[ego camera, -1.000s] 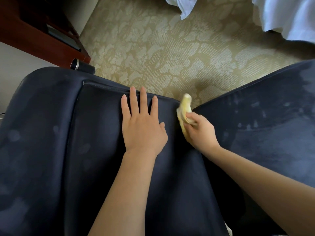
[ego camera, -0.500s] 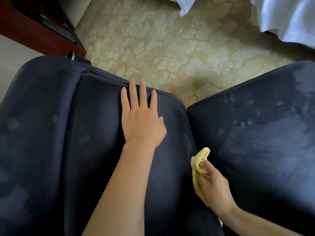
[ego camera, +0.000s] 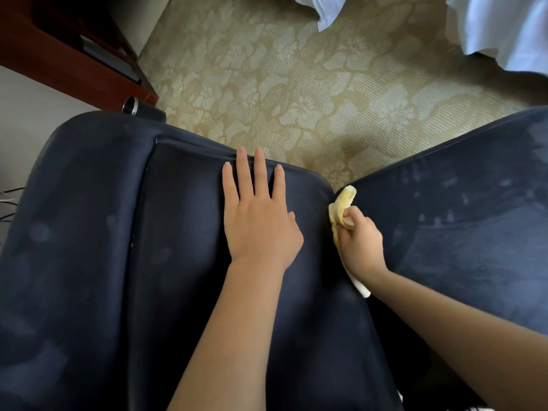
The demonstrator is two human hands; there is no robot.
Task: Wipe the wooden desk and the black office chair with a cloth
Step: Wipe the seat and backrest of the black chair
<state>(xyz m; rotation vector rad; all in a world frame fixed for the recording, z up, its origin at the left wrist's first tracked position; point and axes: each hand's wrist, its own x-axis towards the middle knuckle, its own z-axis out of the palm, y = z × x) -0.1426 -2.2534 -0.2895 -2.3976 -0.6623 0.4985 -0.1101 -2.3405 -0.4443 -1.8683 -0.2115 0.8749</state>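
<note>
Head view: nothing here is a true container. The closest is an open shelf slot in the red-brown wooden unit (ego camera: 59,54), beyond the far-left corner of the black office chair (ego camera: 89,262). A dark flat item (ego camera: 109,56) lies in that slot; can't tell what it is.

The chair fills the lower frame as 2 dark padded parts: a big left pad w/ a raised seam, and a right pad (ego camera: 459,232) w/ pale smears. There's a narrow gap btwn them. Can't tell which is seat and which is back, and both are cut off by the frame edges. A black cylinder w/ metal ring (ego camera: 132,105) pokes out just behind the chair's far-left edge, mostly hidden. Thin cables (ego camera: 7,200) left of the chair are barely visible. Beyond the chair is patterned beige carpet (ego camera: 296,84). White bedding (ego camera: 504,25) sits far right of it, cropped at the top.

The left hand (ego camera: 261,226) lies palm-down on the chair's left pad, fingers straight and slightly spread, tips at the far seam. It holds nothing.

The right hand (ego camera: 360,247) is curled round a bunched yellow cloth (ego camera: 344,203) at the gap btwn the pads, w/ the cloth touching the left pad's right edge near its far corner. One cloth end sticks out past the knuckles and a paler end shows below the wrist. Its fingertips are hidden under the hand.
</note>
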